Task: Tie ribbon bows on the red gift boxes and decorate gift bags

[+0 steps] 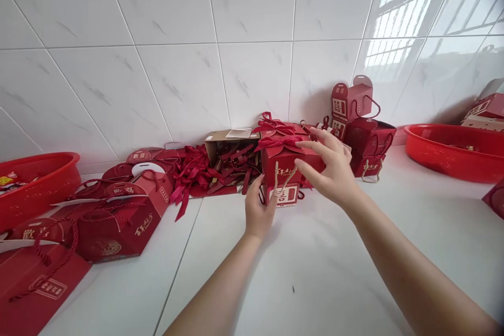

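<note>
A red gift box (284,164) with a red ribbon bow on top and a gold rope handle stands on the white floor (307,252) near the tiled wall. My left hand (258,210) touches its lower left corner, fingers curled against the box. My right hand (328,165) rests on its right side and top, fingers spread. A small red label tag (286,194) hangs at the box's front.
A cardboard box (230,144) of red ribbons (192,173) sits left of it. Folded red boxes (118,215) lie at the left, finished boxes (360,126) are stacked at the wall. Red plastic basins stand at far left (37,184) and right (452,152).
</note>
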### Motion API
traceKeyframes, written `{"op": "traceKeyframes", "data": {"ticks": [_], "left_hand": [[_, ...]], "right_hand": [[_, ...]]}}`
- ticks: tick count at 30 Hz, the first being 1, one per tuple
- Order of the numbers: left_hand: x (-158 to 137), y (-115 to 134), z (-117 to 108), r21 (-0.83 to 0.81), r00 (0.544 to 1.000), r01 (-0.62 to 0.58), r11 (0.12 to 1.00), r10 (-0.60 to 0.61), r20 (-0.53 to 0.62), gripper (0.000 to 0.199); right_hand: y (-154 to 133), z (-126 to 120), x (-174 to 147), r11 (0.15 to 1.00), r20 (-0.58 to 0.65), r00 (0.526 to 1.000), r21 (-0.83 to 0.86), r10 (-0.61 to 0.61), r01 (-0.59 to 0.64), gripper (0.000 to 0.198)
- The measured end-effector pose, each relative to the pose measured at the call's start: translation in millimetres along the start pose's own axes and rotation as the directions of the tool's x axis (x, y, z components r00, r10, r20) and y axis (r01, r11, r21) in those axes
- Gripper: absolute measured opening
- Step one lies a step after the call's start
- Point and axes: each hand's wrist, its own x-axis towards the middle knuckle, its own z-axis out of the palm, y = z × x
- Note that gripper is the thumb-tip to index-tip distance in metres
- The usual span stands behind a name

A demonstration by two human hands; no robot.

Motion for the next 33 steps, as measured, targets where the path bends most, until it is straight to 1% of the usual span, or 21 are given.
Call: {"op": "traceKeyframes", "data": {"ticks": [2,3,5,7,8,10,12,14,16,18,19,21,22,23,24,25,26,27,28,30,33], "left_hand": [[-2,0,1,0.008,1.000,-0.003,1.000,0.003,0.026,0.054],[-2,0,1,0.013,0.999,-0.007,1.000,0.007,0.036,0.055],[-3,0,0,0.028,0.998,-0.020,0.999,0.018,0.056,0.055],[-2,-1,-3,0.050,0.996,-0.036,0.998,0.032,0.079,0.055],[-2,-1,-5,0.063,0.995,-0.044,0.997,0.038,0.093,0.055],[-2,-2,-7,0.093,0.991,-0.061,0.994,0.049,0.126,0.058],[-3,-1,-8,0.128,0.986,-0.076,0.989,0.055,0.158,0.061],[-4,0,-8,0.169,0.982,-0.083,0.982,0.052,0.182,0.066],[-4,2,-9,0.217,0.983,-0.076,0.973,0.036,0.180,0.065],[-1,2,-15,0.282,0.990,-0.040,0.959,0.001,0.138,0.057],[1,1,-19,0.322,0.995,-0.007,0.947,-0.027,0.101,0.052],[7,-4,-33,0.415,0.995,0.087,0.906,-0.100,0.009,0.042],[10,-7,-42,0.463,0.989,0.144,0.875,-0.142,-0.039,0.038],[14,-11,-51,0.509,0.980,0.200,0.837,-0.183,-0.084,0.035],[18,-15,-61,0.551,0.967,0.252,0.796,-0.221,-0.124,0.033],[22,-19,-72,0.587,0.954,0.299,0.753,-0.250,-0.165,0.034],[26,-23,-82,0.617,0.942,0.335,0.712,-0.271,-0.198,0.038],[29,-27,-91,0.643,0.931,0.365,0.674,-0.287,-0.228,0.043],[32,-30,-100,0.665,0.919,0.391,0.637,-0.300,-0.254,0.050],[38,-36,-115,0.696,0.892,0.447,0.562,-0.340,-0.299,0.057],[43,-45,-127,0.721,0.834,0.528,0.449,-0.433,-0.341,0.049]], "right_hand": [[-9,-5,-2,0.999,-0.029,0.999,0.048,-0.022,0.023,0.022],[-12,-5,-3,0.997,-0.012,0.999,0.076,-0.030,0.031,0.022],[-17,-1,-6,0.993,0.079,0.996,0.112,-0.043,0.034,0.024],[-19,7,-10,0.994,0.188,0.981,0.101,-0.051,0.032,0.028],[-19,11,-12,0.996,0.223,0.973,0.084,-0.054,0.036,0.031],[-19,16,-14,0.997,0.255,0.965,0.054,-0.060,0.047,0.034],[-22,19,-17,0.998,0.234,0.970,0.050,-0.059,0.048,0.033],[-28,21,-22,0.995,0.154,0.985,0.068,-0.080,0.070,0.029],[-38,26,-34,0.985,0.073,0.986,0.103,-0.147,0.139,0.028],[-46,38,-52,0.963,0.065,0.969,0.144,-0.239,0.228,0.032],[-48,47,-63,0.950,0.103,0.954,0.165,-0.282,0.263,0.036],[-49,66,-87,0.933,0.220,0.916,0.205,-0.337,0.294,0.043],[-47,76,-98,0.922,0.302,0.878,0.230,-0.372,0.312,0.047],[-44,84,-107,0.912,0.403,0.822,0.256,-0.403,0.322,0.049],[-41,91,-114,0.912,0.505,0.761,0.270,-0.407,0.309,0.051],[-38,96,-118,0.925,0.591,0.712,0.266,-0.379,0.271,0.051],[-36,99,-121,0.941,0.657,0.674,0.253,-0.337,0.224,0.051],[-34,101,-122,0.956,0.700,0.652,0.234,-0.291,0.175,0.050],[-33,101,-122,0.967,0.722,0.644,0.218,-0.252,0.134,0.049],[-33,100,-121,0.971,0.732,0.640,0.215,-0.232,0.106,0.046],[-34,98,-119,0.968,0.731,0.636,0.222,-0.246,0.119,0.044]]}}
